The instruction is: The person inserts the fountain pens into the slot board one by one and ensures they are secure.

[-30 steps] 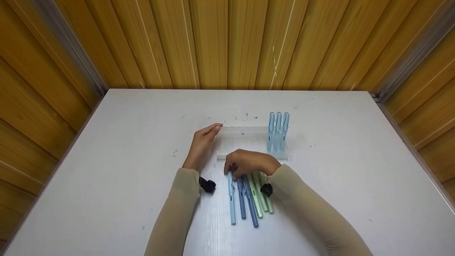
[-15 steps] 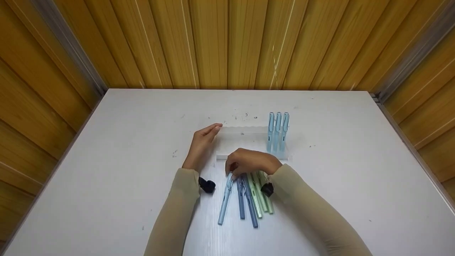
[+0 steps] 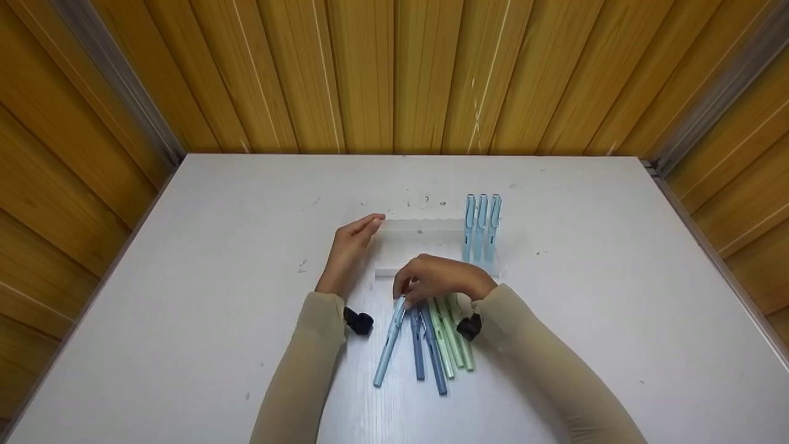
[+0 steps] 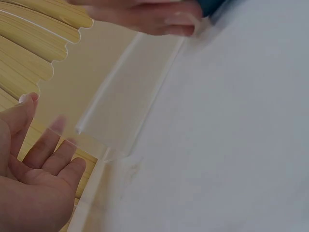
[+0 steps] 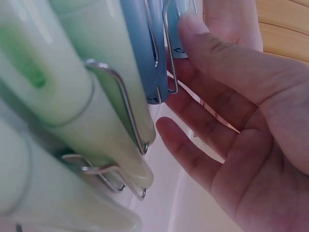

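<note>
Right hand pinches light-blue plastic pen | left hand, fingers straight, steadies clear acrylic rack | lift pen level, clip up.

Light-blue pen slanted on table, cap end pinched.

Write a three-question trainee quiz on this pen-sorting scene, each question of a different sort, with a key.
1. Multiple choice: how many light blue pens stand in the clear rack? A two, B three, C five.
2. True or false: the left hand rests its fingertips against the rack's left end.
3. Fill in: the right hand pinches the top of a ____ pen, angled away from the dark blue pens and green pens lying on the white table.

Key: 1 B; 2 true; 3 light blue.
</note>
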The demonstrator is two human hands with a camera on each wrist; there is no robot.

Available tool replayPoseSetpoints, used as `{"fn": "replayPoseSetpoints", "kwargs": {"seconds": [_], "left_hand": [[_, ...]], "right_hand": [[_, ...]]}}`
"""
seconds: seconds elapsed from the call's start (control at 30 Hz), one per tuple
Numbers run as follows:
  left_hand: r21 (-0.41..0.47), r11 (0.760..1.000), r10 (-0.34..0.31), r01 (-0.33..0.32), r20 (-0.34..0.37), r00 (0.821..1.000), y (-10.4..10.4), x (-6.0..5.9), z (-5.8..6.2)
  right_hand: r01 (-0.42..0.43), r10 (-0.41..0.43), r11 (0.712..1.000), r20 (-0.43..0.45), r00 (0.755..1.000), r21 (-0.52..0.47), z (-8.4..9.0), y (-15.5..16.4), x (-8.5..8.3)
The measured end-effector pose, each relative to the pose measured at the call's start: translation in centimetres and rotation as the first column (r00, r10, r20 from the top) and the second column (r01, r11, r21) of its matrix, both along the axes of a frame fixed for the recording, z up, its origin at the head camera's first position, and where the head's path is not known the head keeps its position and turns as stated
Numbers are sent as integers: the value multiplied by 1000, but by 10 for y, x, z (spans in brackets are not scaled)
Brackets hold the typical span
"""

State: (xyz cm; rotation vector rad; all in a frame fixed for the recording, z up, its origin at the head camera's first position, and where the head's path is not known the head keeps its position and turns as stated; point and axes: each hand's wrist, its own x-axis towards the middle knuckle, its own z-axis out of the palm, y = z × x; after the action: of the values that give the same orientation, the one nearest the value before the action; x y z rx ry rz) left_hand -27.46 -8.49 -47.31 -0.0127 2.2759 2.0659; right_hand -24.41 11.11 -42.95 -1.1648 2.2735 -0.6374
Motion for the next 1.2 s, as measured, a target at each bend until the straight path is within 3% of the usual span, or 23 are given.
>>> {"fn": "replayPoseSetpoints", "kwargs": {"seconds": [0.33, 0.57, 0.77, 0.97, 1.2], "left_hand": [[10, 1000, 4, -4, 10, 1000, 0, 1, -1], [15, 1000, -20, 21, -6, 1000, -1, 1, -2], [7, 1000, -20, 20, 7, 1000, 0, 2, -2], [44, 999, -10, 9, 20, 1000, 0, 3, 1], [25, 1000, 4, -3, -30, 1000, 0, 1, -1]], "right_hand": [[40, -5, 983, 191, 982, -178, 2, 16, -1], [123, -20, 947, 326, 945, -298, -2, 27, -2], [229, -76, 914, 413, 908, -336, -5, 34, -2], [261, -102, 889, 393, 914, -376, -4, 40, -4], [258, -125, 879, 330, 936, -401, 0, 47, -6]]}}
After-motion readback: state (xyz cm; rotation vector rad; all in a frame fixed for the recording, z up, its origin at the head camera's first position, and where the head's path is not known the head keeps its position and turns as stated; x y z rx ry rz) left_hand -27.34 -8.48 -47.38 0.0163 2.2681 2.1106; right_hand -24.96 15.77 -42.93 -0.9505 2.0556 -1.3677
